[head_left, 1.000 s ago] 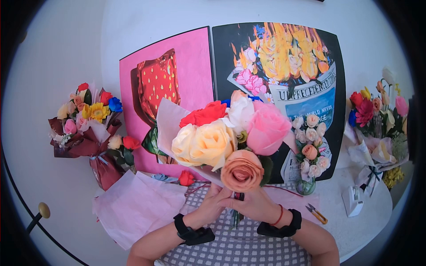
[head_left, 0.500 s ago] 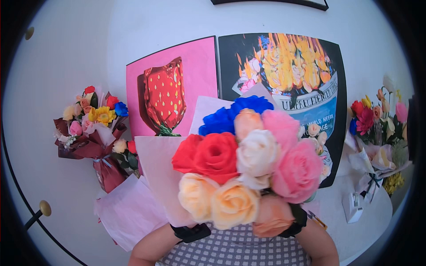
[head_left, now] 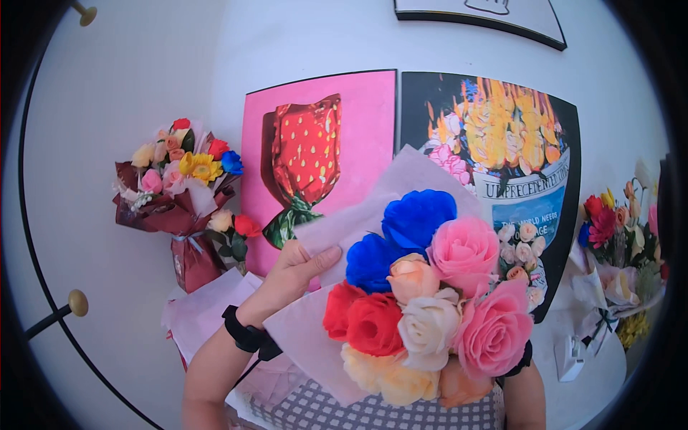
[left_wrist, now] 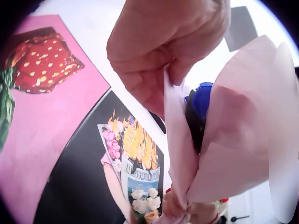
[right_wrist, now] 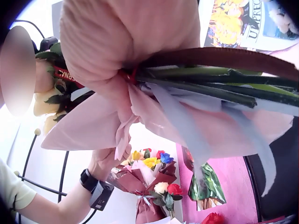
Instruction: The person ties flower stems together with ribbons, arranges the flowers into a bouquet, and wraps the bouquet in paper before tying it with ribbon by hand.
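A bouquet of red, blue, pink, white and cream roses (head_left: pixel 430 322) faces up toward me in the head view, with pale pink wrapping paper (head_left: pixel 304 322) standing around its left and far sides. My left hand (head_left: pixel 290 272) pinches the paper's upper left edge between thumb and fingers, beside the blue roses (head_left: pixel 373 261). In the right wrist view, my right hand (right_wrist: pixel 131 42) grips the gathered stems (right_wrist: pixel 201 81) and paper below the blooms. A grey-blue ribbon (right_wrist: pixel 187 121) trails there. The flowers hide this hand in the head view.
A maroon-wrapped bouquet (head_left: pixel 190 244) stands at the left. Another bouquet (head_left: pixel 609 265) and a white tape dispenser (head_left: pixel 570 357) are at the right. Two pictures, one with a pink background (head_left: pixel 373 143), lean against the wall. More pink paper (head_left: pixel 208 308) lies on the table.
My left hand has moved from the stems up to the paper's edge. The bouquet has tipped so its blooms face me, then shifted right, while the head view has tilted.
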The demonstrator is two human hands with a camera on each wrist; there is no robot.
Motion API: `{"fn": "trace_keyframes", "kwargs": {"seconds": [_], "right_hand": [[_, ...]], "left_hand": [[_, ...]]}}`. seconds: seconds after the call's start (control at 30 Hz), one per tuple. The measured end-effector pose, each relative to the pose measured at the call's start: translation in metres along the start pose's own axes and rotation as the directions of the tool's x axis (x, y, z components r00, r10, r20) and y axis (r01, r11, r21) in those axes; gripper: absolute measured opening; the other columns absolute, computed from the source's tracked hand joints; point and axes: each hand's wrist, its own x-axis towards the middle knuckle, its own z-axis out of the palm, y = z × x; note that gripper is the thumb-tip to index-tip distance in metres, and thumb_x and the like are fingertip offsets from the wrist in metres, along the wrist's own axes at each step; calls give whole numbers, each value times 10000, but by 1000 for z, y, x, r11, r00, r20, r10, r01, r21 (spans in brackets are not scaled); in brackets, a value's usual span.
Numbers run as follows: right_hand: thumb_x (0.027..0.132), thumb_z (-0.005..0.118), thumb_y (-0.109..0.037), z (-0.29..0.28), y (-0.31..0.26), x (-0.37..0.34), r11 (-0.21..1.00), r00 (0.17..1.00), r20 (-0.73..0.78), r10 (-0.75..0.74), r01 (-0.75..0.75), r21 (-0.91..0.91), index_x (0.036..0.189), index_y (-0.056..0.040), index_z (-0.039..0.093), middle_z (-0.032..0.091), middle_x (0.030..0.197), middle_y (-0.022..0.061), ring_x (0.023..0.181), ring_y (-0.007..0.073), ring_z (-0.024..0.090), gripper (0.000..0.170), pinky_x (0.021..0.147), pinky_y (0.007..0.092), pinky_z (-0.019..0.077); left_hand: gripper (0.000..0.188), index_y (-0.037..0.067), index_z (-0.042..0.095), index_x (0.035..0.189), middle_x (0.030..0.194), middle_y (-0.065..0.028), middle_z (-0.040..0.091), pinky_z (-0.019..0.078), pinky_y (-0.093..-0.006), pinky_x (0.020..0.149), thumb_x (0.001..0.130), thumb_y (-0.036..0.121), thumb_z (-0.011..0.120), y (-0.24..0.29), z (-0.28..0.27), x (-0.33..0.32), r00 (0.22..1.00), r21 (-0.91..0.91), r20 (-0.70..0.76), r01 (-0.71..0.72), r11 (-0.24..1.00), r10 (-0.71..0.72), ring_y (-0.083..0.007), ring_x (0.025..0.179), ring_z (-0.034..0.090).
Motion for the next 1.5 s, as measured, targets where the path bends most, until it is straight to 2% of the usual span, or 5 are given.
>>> {"fn": "trace_keyframes", "kwargs": {"seconds": [0.47, 0.53, 0.7, 1.27, 1.5], "right_hand": [[636, 582, -54, 30, -32, 7, 888, 992, 76, 98, -53, -457, 1194, -24, 407, 524, 1056, 159, 957, 349, 515, 585, 778, 348, 431], [621, 572, -40, 32, -32, 5, 873, 990, 82, 111, -58, -485, 1201, -24, 402, 522, 1051, 162, 948, 354, 515, 605, 772, 352, 433], [650, 589, -60, 32, -4, 2, 902, 995, 76, 61, -22, -430, 1241, -24, 370, 518, 1075, 164, 934, 346, 532, 631, 760, 351, 439], [746, 615, -167, 27, -17, -6, 940, 989, 130, 76, -28, -340, 1149, -48, 485, 542, 1081, 108, 939, 279, 549, 439, 829, 334, 413], [755, 610, -166, 13, -6, -5, 962, 994, 64, 89, -69, -265, 1147, -51, 488, 541, 1091, 102, 952, 268, 545, 427, 839, 333, 410]], "left_hand": [[377, -21, 511, 1116, 1014, -44, 576, 405, -232, 786, 805, 176, 592, 45, -2, -13, 990, 237, -6, -135, 962, 140, -88, 924, 524], [205, 9, 603, 969, 829, -28, 618, 430, -238, 668, 802, 127, 585, 64, 1, -5, 996, 757, 59, -89, 648, 68, -58, 775, 551], [103, -21, 630, 825, 644, -64, 588, 401, -239, 533, 804, 64, 574, 60, 15, 1, 846, 772, 185, -440, 459, 501, -120, 577, 517], [239, 22, 599, 1037, 810, -31, 566, 419, -215, 587, 805, 34, 545, 76, 32, 34, 846, 635, 437, -532, 561, 307, -73, 651, 503], [385, 43, 505, 1169, 974, -34, 577, 426, -233, 695, 803, 144, 570, 53, 2, 14, 982, 685, 149, -185, 705, 113, -97, 807, 514]]}}
